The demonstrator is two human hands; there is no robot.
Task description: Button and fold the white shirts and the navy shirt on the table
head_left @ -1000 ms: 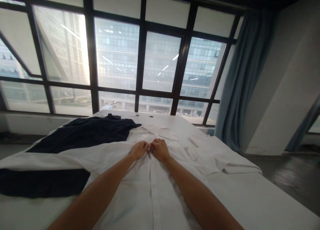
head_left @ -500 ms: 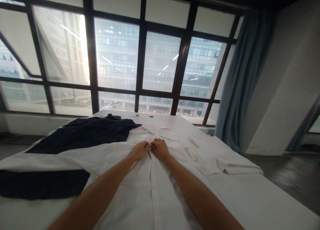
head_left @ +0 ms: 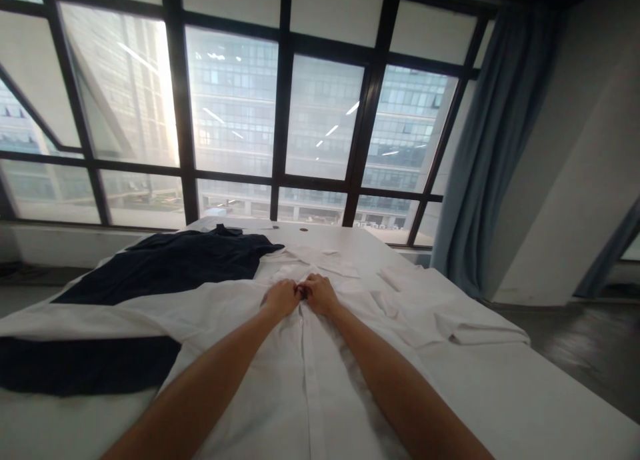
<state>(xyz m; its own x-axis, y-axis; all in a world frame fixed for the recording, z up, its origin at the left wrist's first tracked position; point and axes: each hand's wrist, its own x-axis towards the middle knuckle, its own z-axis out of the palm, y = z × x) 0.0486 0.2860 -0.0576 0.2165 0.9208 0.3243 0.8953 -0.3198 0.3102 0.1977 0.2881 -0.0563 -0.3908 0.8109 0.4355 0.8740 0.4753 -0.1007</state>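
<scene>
A white shirt (head_left: 260, 387) lies spread on the table, its front placket running towards me and one sleeve stretched out to the left. At the top of the placket, near the collar, my left hand (head_left: 282, 297) is closed with its fingers pinching the fabric. My right hand (head_left: 320, 293) pinches the shirt from the other side, its fingertips almost touching those of the left. Whatever lies between the fingertips is too small and hidden to make out.
Dark navy garment (head_left: 170, 263) lies to the left, partly under the white sleeve. The white table (head_left: 500, 387) reaches towards large black-framed windows (head_left: 230, 100). A blue-grey curtain (head_left: 480, 160) hangs at the right, beside a pale pillar (head_left: 545, 200).
Both hands stay at the top of the placket; their fingers have shifted slightly, with the left hand turned a little more knuckles-up. The camera view has moved slightly.
</scene>
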